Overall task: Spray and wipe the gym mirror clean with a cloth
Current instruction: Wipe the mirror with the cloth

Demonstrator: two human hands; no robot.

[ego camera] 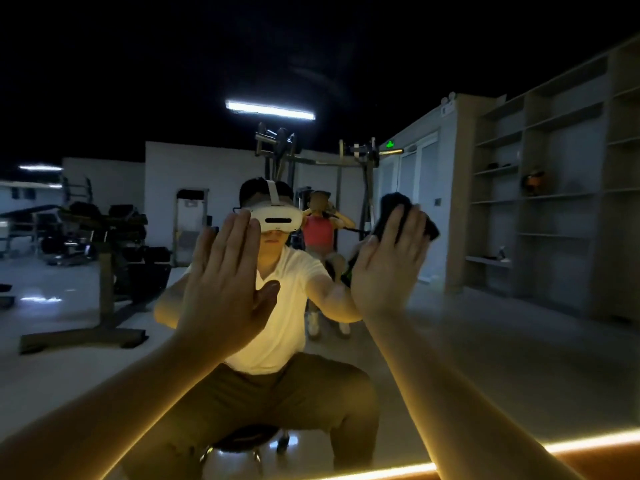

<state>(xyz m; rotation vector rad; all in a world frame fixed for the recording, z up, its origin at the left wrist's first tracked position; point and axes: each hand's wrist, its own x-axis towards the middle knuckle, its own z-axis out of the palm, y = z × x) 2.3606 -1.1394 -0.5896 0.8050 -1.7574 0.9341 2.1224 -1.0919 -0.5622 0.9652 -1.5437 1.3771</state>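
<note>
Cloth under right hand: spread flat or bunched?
Bunched: the dark cloth bulges in lumps past the straight fingers of the right hand pressing it.

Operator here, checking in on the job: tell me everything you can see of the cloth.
The cloth is dark, nearly black, soft-looking and bunched, not folded flat. The right hand presses it against the mirror with straight fingers, covering its middle. Crumpled edges show above the fingers and on both sides of them. Dampness or dirt cannot be told in this dim light.
</note>
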